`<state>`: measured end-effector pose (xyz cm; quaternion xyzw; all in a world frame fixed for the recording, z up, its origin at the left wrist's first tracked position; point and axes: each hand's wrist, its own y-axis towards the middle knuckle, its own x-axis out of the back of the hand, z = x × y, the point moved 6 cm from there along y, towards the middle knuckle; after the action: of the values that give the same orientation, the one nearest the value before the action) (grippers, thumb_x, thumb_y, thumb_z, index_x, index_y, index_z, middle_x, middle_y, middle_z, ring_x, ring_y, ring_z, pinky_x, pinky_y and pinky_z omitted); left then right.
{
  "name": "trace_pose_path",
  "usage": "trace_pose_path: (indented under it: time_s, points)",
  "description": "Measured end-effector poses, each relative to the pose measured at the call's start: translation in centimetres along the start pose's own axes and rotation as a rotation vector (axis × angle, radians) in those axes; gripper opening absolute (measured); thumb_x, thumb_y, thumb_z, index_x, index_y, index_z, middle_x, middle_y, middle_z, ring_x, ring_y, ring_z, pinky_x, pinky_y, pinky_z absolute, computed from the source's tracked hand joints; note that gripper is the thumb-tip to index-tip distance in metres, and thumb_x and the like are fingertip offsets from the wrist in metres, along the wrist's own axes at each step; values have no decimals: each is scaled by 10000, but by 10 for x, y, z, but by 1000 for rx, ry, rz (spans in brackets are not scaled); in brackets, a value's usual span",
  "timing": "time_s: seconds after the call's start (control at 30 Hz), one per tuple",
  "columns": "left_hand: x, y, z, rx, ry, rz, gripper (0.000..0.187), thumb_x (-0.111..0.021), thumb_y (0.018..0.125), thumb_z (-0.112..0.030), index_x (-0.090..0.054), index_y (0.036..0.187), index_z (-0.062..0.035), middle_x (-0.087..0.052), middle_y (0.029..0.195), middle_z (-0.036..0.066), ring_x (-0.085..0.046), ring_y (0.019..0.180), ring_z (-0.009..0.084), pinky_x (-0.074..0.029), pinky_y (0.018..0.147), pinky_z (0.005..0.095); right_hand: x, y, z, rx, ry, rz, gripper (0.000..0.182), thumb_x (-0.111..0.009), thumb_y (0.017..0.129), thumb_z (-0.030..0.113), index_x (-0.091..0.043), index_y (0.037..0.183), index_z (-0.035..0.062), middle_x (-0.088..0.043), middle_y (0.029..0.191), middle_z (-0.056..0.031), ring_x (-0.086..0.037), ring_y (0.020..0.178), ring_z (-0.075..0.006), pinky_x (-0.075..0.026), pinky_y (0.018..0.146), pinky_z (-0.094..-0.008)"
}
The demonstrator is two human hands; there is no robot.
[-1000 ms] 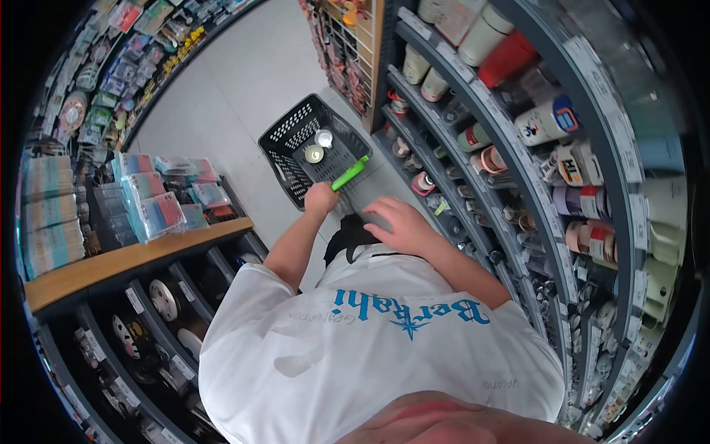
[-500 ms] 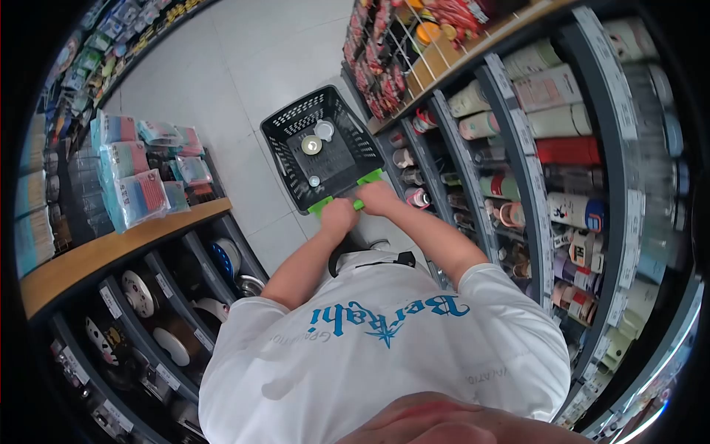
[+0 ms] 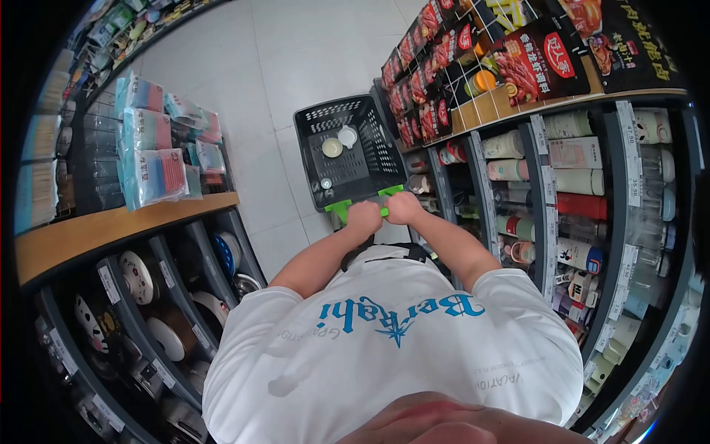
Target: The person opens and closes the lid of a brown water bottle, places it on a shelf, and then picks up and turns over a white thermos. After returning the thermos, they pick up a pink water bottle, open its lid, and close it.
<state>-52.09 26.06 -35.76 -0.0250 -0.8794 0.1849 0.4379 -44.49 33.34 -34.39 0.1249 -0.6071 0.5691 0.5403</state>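
Observation:
My left hand [image 3: 365, 220] and my right hand [image 3: 404, 208] are side by side, both with fingers wrapped round the green handle [image 3: 384, 212] of a dark grey shopping basket [image 3: 314, 185]. The basket is in front of me, low over the floor, with perforated walls. Inside it, toward the far end, lie a cream round container [image 3: 332, 148] and a white cup-like item [image 3: 346, 136], close together. A small whitish round item [image 3: 326, 183] sits near the corner closest to my left hand. What exactly these three are, I cannot make out.
On my right, shelves hold bottles and flasks [image 3: 580, 179], with red seasoning packets [image 3: 532, 63] hanging above. To my left, plastic-wrapped packs [image 3: 154, 177] stand on a wooden ledge [image 3: 126, 233] over shelves of pan lids [image 3: 166, 339]. Pale floor tiles [image 3: 296, 44] run ahead between the shelves.
The basket and both hands have shifted to the right in view. More of the hanging red packets shows at the upper right. My grip on the handle is the same.

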Motion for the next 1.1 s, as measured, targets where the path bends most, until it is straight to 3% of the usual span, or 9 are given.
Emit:
trace_pose_path:
  time_s: [0.47, 0.67, 0.77, 1.1]
  points:
    - [33, 21, 5, 4, 103, 44, 202, -575, 761, -166, -752, 805, -81, -718, 836, 169, -713, 804, 323, -570, 703, 429, 24, 22, 0, -82, 35, -4, 210, -615, 731, 287, -743, 826, 151, -702, 844, -161, -683, 856, -347, -545, 784, -458]
    - [36, 23, 8, 34, 100, 61, 219, -585, 764, -190, -748, 846, -69, -714, 869, 183, -705, 824, 351, -566, 737, 454, 15, 29, -5, -35, 32, -40, 234, -592, 757, 325, -723, 780, 132, -707, 832, -142, -683, 824, -349, -552, 731, -470]
    - [44, 22, 5, 31, 115, 59, 217, -586, 764, -192, -749, 847, -75, -712, 866, 185, -704, 822, 350, -566, 734, 455, 21, 31, -5, -61, 48, -28, 200, -633, 720, 281, -748, 813, 147, -714, 858, -149, -692, 872, -333, -553, 783, -452]
    - [52, 31, 8, 20, 131, 80, 236, -621, 789, -278, -740, 859, -86, -705, 855, 192, -694, 795, 366, -563, 720, 459, 28, 41, -6, -33, 64, -2, 239, -628, 731, 285, -744, 831, 101, -716, 896, -157, -690, 878, -343, -550, 768, -460]
